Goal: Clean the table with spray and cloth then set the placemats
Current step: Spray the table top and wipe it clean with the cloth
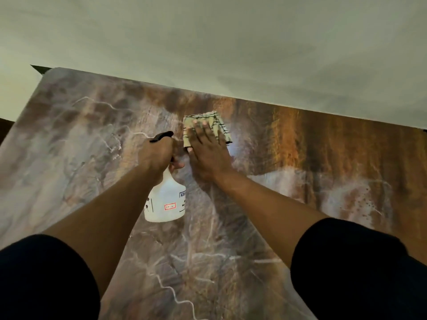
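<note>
Both hands are busy: the left hand [159, 153] grips the light, rigid spray bottle [166, 199] by its neck, while the right hand [208, 153] presses flat, fingers spread, on the soft folded cloth [219, 125] mid-worktop [69, 135].

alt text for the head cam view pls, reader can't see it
Seen from above, the right hand presses a folded striped cloth flat on a marbled brown table near its far edge, by a pale wall. The left hand grips the neck of a white spray bottle with a black trigger, held just left of the cloth. No placemats are visible.
</note>
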